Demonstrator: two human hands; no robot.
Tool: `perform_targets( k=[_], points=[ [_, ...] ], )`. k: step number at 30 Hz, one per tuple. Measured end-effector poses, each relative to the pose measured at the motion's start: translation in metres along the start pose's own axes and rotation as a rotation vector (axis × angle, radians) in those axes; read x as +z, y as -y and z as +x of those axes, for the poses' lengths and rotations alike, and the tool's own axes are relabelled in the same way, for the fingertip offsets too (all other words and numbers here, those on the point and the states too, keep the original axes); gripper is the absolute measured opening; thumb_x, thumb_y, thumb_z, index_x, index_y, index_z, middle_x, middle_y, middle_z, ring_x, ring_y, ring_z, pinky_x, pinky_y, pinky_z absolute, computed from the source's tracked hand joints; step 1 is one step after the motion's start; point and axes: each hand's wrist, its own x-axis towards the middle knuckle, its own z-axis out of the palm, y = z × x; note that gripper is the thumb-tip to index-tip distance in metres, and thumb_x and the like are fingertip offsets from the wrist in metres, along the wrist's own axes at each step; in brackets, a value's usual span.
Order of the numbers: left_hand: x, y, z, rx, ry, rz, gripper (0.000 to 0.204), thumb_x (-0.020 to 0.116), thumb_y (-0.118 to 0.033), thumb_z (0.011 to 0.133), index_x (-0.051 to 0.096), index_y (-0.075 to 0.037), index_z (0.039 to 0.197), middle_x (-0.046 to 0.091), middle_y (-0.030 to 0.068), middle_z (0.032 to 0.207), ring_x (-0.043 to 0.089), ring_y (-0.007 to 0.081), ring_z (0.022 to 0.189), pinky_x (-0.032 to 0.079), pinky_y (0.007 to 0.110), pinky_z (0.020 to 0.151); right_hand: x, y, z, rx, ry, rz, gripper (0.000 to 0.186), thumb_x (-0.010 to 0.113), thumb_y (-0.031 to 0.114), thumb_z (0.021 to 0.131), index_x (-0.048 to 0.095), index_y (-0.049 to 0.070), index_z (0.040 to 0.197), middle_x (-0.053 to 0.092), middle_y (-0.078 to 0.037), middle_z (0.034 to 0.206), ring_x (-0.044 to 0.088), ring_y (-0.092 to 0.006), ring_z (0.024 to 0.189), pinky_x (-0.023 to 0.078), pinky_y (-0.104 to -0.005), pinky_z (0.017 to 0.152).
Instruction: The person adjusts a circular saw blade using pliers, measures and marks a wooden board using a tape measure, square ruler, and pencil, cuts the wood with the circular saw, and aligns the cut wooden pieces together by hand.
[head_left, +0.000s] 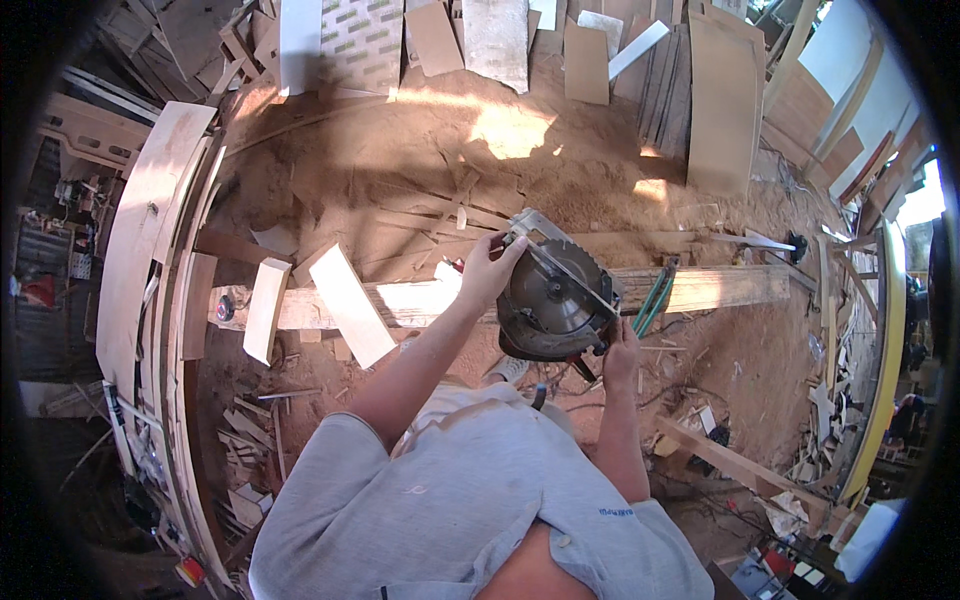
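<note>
A circular saw (552, 292) is held up in front of me, turned so that its round toothed blade faces upward. My left hand (490, 270) is closed on the edge of its metal base plate at the upper left. On the saw's lower right side my right hand (621, 352) grips it, with some fingers hidden by the saw. Beneath the saw runs a long wooden beam (730, 290). A green long-handled tool (655, 302) rests on the beam just right of the saw; I cannot make out its kind.
Two short boards, one smaller (266, 312) and one larger (352, 306), lie across the beam's left part, near a small round tape measure (226, 308). Long planks (160, 230) stand at the left. Sheets of board (720, 110) lean at the back. Sawdust and offcuts cover the floor (340, 190).
</note>
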Motion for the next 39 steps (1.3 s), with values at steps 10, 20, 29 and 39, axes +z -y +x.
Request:
perform_targets(
  k=[10, 20, 29, 39],
  points=[
    [0.012, -0.047, 0.006, -0.078, 0.043, 0.590, 0.090, 0.066, -0.075, 0.096, 0.071, 0.009, 0.126, 0.077, 0.0302, 0.117, 0.075, 0.0410, 0.115, 0.055, 0.046, 0.102, -0.005, -0.022, -0.023, -0.018, -0.073, -0.297, 0.037, 0.054, 0.031, 0.117, 0.074, -0.001, 0.117, 0.069, -0.003, 0.090, 0.059, -0.0134, 0.079, 0.048, -0.0323, 0.072],
    [0.073, -0.090, 0.039, 0.253, 0.589, 1.037, 0.068, 0.067, -0.063, 0.092, 0.078, 0.000, 0.114, 0.078, 0.0264, 0.108, 0.075, 0.0424, 0.105, 0.058, 0.050, 0.092, -0.011, -0.033, -0.086, 0.262, 0.717, -0.103, 0.035, 0.073, 0.029, 0.104, 0.075, -0.001, 0.121, 0.078, -0.015, 0.093, 0.073, -0.0179, 0.086, 0.057, -0.0381, 0.077],
    [0.118, -0.092, 0.038, 0.504, 1.030, 1.330, 0.063, 0.074, -0.062, 0.084, 0.080, -0.002, 0.104, 0.077, 0.0229, 0.092, 0.074, 0.0435, 0.088, 0.058, 0.052, 0.080, -0.072, -0.036, 0.044, 0.029, -0.455, -0.551, 0.076, 0.094, 0.047, 0.081, 0.061, -0.008, 0.122, 0.068, -0.028, 0.118, 0.070, -0.0399, 0.108, 0.056, -0.0484, 0.095],
    [0.128, -0.101, 0.031, 0.510, 1.050, 1.322, 0.055, 0.076, -0.058, 0.080, 0.077, -0.006, 0.094, 0.073, 0.0186, 0.080, 0.074, 0.0412, 0.085, 0.056, 0.054, 0.074, -0.086, -0.107, 0.089, 0.201, -0.548, -0.240, 0.051, 0.084, 0.029, 0.085, 0.059, -0.005, 0.114, 0.070, -0.021, 0.093, 0.072, -0.0377, 0.089, 0.058, -0.0479, 0.084]
  ],
)
